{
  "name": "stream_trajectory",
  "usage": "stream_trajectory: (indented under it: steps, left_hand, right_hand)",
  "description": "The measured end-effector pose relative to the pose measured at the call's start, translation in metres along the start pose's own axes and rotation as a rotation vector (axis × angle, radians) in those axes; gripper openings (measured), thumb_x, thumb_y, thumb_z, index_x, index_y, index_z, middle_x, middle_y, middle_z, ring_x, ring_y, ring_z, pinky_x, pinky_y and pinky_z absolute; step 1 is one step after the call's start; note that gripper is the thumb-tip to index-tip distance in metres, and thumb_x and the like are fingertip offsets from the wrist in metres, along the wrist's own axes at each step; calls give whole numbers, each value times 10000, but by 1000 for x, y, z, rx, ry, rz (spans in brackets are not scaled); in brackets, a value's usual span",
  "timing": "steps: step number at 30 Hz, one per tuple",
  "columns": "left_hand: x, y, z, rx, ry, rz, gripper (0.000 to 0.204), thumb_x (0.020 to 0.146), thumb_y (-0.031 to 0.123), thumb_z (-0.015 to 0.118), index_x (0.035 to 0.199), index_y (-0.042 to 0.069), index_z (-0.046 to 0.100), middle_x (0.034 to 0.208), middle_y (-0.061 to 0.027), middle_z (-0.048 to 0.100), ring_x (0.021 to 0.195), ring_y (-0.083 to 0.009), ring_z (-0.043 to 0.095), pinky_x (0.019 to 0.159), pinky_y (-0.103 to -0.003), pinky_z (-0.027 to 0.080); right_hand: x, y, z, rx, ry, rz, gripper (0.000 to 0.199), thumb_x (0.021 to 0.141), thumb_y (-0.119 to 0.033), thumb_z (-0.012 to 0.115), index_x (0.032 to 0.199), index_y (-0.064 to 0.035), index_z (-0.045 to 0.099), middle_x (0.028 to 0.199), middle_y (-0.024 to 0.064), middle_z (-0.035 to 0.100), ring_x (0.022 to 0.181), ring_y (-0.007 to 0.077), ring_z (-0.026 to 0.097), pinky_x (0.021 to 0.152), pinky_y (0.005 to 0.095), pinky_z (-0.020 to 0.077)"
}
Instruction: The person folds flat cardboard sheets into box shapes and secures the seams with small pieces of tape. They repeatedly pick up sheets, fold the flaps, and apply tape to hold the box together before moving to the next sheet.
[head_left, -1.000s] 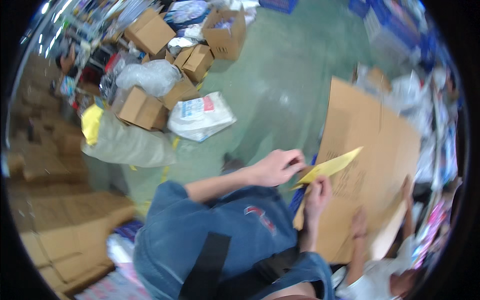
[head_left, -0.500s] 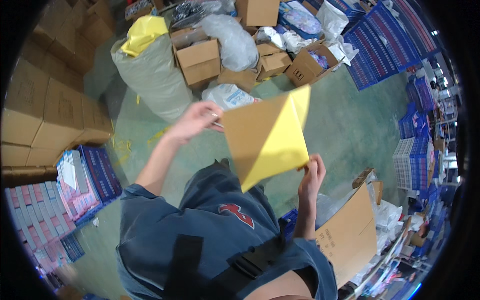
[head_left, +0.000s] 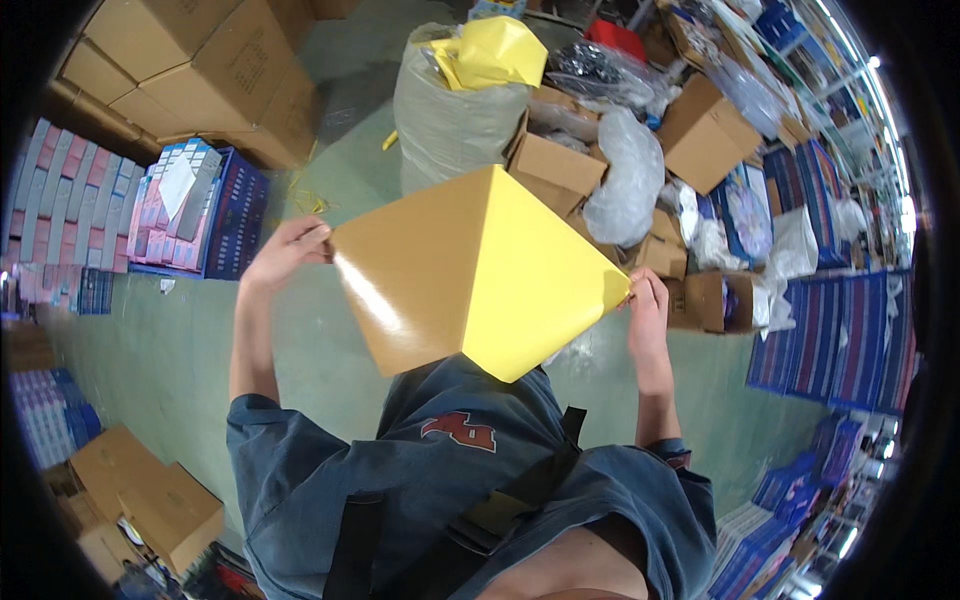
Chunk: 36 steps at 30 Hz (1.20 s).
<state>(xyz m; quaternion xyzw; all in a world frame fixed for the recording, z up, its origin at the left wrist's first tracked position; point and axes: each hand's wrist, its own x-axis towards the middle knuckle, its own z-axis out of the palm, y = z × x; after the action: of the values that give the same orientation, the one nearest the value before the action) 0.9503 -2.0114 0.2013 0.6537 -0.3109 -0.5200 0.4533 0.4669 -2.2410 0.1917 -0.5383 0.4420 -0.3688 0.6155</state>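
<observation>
Stretched between my hands in front of my body is a large thin sheet (head_left: 410, 275), glossy brown on its left part and yellow on its right part. A straight edge or fold separates the two colours; whether this is one folded sheet or two layers, I cannot tell. My left hand (head_left: 287, 252) pinches the brown part at its upper left corner. At the yellow part's right corner, the fingers of my right hand (head_left: 648, 298) are closed on it. Beyond the sheet stands a pale sack (head_left: 430, 125) with crumpled yellow sheeting (head_left: 500, 52) at its mouth.
Stacked cartons (head_left: 235, 75) rise at the far left, near a blue crate (head_left: 238, 215) and pink boxes (head_left: 165, 215). Open cartons (head_left: 560, 165) and clear plastic bags (head_left: 625, 180) lie beyond my right hand. Blue crates (head_left: 835, 345) stand right; another carton (head_left: 150, 490) is at lower left.
My view has turned, shifting the sack and cartons rightward. My hands have moved farther apart, and the sheet is spread wider, with more yellow showing. Both hands still grip it.
</observation>
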Motion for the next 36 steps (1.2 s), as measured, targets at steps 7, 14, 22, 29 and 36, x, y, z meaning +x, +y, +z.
stream_trajectory:
  steps: [7,14,22,29,36]
  left_hand:
    - [-39,7,-71,4,434,-51,248,1033,251,557,1079,13,611,950,-65,670,858,-170,684,803,-328,567]
    - [-93,25,-74,-172,596,53,284,1070,231,470,1166,-15,572,1035,-91,654,924,-192,686,874,-396,576]
    - [-145,86,-65,-24,638,-13,199,1048,248,518,1031,58,577,946,30,501,944,-80,516,900,-326,511]
    - [-236,73,-18,-475,986,233,177,1054,160,479,1145,15,521,998,-32,590,911,-108,620,828,-296,519]
    - [-268,64,77,-506,1338,147,368,1048,156,478,1382,16,410,1017,-71,661,928,-196,690,826,-314,540]
  right_hand:
    - [189,-4,18,87,-287,-55,228,931,-109,472,712,-57,504,653,27,503,591,118,478,567,268,347]
    - [282,12,147,-147,-500,-6,325,1025,-247,559,781,-39,607,732,26,602,693,111,569,691,277,482]
    - [195,142,421,-155,-1207,344,220,904,-247,726,878,-31,695,879,73,711,772,145,678,732,287,568]
    - [60,178,485,-10,-1447,1566,519,1001,-462,561,1324,-54,559,1191,140,662,1084,251,647,869,399,541]
    - [46,103,472,-42,-1854,741,688,976,-576,526,1347,3,556,1215,132,680,1056,236,676,888,373,560]
